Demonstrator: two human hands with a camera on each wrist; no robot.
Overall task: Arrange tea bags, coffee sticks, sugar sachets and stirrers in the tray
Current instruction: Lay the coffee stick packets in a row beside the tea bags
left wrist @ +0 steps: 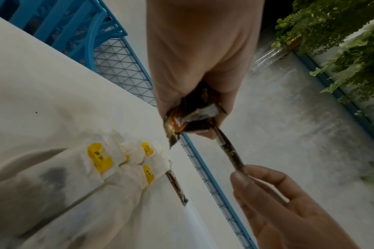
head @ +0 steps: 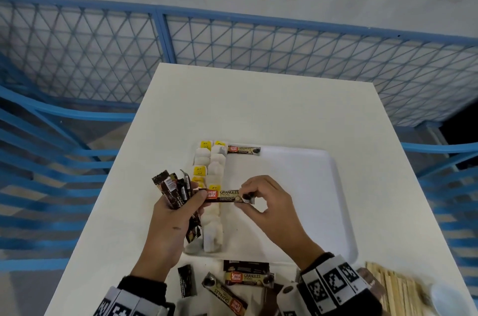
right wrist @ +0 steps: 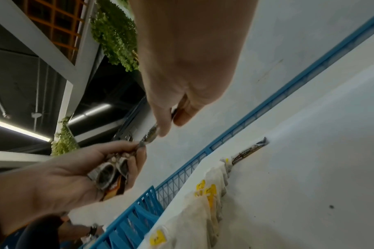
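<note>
Right hand (head: 266,199) fingers pinch a glossy foil coffee stick (head: 224,196); left hand (head: 172,214) grips a crinkled bundle (head: 173,190) above soft paper tea bags (head: 214,173) on the smooth white tray (head: 310,186).

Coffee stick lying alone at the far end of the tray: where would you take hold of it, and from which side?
Judging by its pose, pinch the coffee stick at its right end, coming from above over the bare tray. It lies flat and crosswise, and its left end butts against the tea bags, leaving little finger room there.
</note>
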